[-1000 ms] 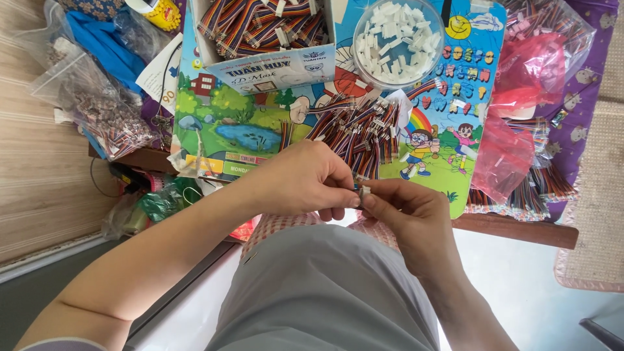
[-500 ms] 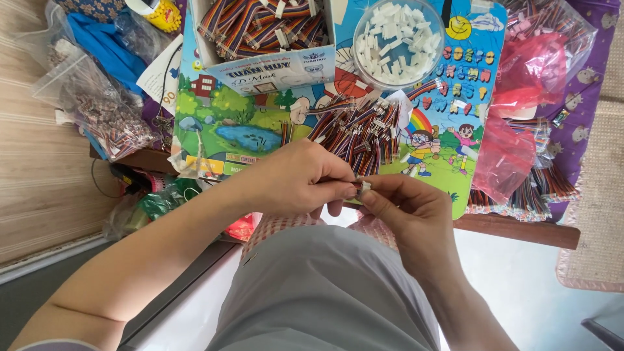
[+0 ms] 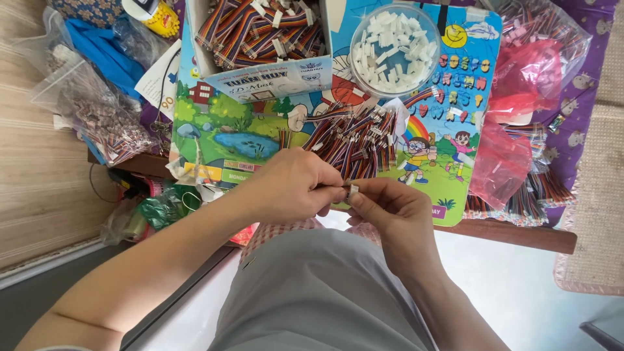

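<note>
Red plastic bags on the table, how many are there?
2: one red bag at the upper right, another red bag below it beside the colourful mat. Others may be hidden.

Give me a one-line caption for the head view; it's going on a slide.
Both hands, left hand and right hand, pinch a small white connector above a pile of multicoloured wires.

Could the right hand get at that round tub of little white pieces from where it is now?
Probably yes. The round tub stands open-topped on the colourful mat, straight ahead of the right hand, with only the low pile of striped wires lying between. But that hand is pinching a small white piece together with the left hand.
</note>
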